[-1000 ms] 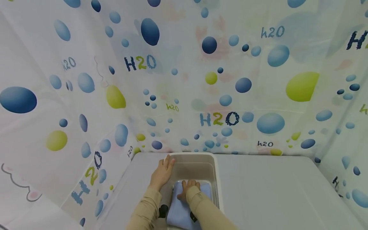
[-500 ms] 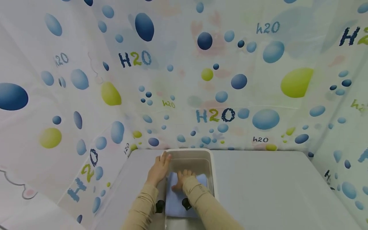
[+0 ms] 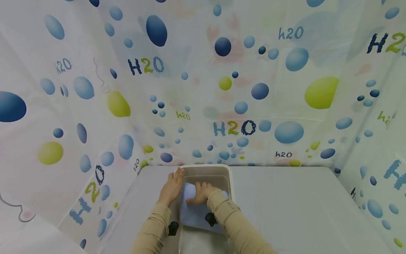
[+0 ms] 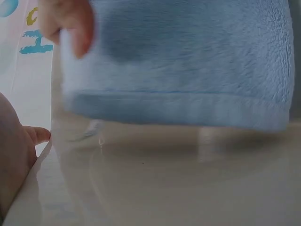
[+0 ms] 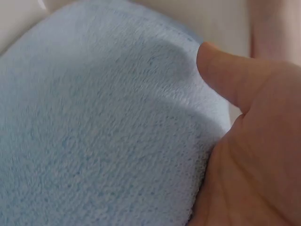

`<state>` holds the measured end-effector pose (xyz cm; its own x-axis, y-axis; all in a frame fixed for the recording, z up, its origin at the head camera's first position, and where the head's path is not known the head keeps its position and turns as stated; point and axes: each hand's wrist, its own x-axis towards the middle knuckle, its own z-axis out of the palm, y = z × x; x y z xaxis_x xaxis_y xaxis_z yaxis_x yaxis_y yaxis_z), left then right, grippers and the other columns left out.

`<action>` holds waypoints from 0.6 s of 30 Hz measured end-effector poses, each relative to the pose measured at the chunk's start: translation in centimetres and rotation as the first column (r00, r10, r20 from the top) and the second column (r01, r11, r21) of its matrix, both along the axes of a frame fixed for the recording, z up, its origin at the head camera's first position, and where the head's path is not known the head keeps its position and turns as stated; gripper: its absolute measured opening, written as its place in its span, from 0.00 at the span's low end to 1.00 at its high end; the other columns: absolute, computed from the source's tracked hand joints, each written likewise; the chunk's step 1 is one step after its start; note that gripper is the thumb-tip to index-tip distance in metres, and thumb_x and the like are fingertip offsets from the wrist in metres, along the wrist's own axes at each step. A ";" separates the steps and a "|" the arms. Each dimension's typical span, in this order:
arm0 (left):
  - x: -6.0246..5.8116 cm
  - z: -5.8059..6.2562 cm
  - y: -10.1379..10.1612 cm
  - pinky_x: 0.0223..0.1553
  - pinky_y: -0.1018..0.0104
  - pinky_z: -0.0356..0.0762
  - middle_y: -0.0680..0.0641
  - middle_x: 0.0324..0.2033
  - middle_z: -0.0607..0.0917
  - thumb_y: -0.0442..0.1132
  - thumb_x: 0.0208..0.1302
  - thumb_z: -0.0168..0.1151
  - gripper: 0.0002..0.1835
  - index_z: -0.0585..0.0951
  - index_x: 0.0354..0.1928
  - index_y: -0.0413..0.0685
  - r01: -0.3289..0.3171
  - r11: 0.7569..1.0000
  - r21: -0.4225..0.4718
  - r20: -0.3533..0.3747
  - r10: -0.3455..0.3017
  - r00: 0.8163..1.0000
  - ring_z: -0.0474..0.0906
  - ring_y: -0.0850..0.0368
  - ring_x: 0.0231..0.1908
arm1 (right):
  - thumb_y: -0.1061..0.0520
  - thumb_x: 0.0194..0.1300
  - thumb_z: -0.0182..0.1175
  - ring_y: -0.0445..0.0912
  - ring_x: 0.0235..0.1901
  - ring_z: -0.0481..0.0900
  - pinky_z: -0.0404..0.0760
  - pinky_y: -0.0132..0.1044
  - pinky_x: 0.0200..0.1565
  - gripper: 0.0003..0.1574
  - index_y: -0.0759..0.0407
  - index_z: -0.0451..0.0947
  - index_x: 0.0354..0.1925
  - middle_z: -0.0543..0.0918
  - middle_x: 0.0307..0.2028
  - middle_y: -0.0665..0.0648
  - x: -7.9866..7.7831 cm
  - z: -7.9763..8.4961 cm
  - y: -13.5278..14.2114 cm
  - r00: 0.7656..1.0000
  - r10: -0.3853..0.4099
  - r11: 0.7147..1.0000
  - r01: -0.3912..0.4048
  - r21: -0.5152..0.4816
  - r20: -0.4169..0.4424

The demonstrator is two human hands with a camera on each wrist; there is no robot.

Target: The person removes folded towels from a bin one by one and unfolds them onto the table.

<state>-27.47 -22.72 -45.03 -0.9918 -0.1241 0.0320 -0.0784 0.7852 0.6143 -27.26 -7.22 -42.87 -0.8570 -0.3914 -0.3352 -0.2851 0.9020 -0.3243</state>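
Observation:
A folded light-blue towel (image 3: 196, 215) is inside a beige plastic basin (image 3: 231, 176). At the towel's far part, my right hand (image 3: 203, 193) grips it. In the right wrist view, the thumb (image 5: 223, 70) lies on the towel's terry surface, while the other fingers are hidden beyond its edge. My left hand (image 3: 171, 187) rests on the basin's left rim, its fingers looking fairly straight. The left wrist view has the towel's hemmed near edge (image 4: 174, 108) above the shiny basin floor (image 4: 164, 188), with a shadow beneath. Blurred fingertips touch its upper left.
The basin stands on a white tabletop (image 3: 285, 211), which stretches further to the right. Behind and on both sides hangs a white curtain (image 3: 203, 91) with blue and green drops and H2O lettering. A dark wrist camera (image 3: 210, 218) sits on the right wrist.
The towel has slid toward the basin's far end with my right hand, and its near edge now leaves more floor showing. My left hand stays on the rim; the head view has shifted slightly.

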 end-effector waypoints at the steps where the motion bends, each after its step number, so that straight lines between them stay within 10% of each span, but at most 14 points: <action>1: 0.0 0.0 0.1 0.57 0.38 0.65 0.33 0.64 0.64 0.66 0.69 0.21 0.39 0.55 0.71 0.50 0.000 1.000 0.004 0.002 0.000 1.000 0.68 0.29 0.57 | 0.28 0.55 0.55 0.56 0.59 0.68 0.71 0.50 0.58 0.51 0.57 0.58 0.66 0.69 0.60 0.64 -0.1 0.2 0.1 1.000 0.009 1.000 -0.009 -0.010 0.006; 11: 0.0 0.1 0.1 0.59 0.36 0.61 0.33 0.65 0.63 0.64 0.70 0.18 0.37 0.54 0.72 0.50 -0.004 1.000 0.026 0.015 0.003 1.000 0.65 0.28 0.60 | 0.31 0.61 0.51 0.57 0.64 0.61 0.63 0.48 0.64 0.51 0.59 0.50 0.69 0.60 0.66 0.65 -0.6 2.3 1.5 0.996 0.083 0.992 -0.081 -0.099 0.018; 18: -0.1 0.7 -0.3 0.63 0.40 0.59 0.28 0.60 0.69 0.61 0.71 0.14 0.42 0.62 0.65 0.33 -0.009 0.998 0.059 -0.071 0.013 0.997 0.64 0.30 0.61 | 0.30 0.60 0.52 0.57 0.61 0.63 0.64 0.53 0.62 0.51 0.59 0.52 0.68 0.64 0.62 0.64 -0.7 3.0 2.2 0.996 0.064 0.989 -0.072 -0.126 -0.070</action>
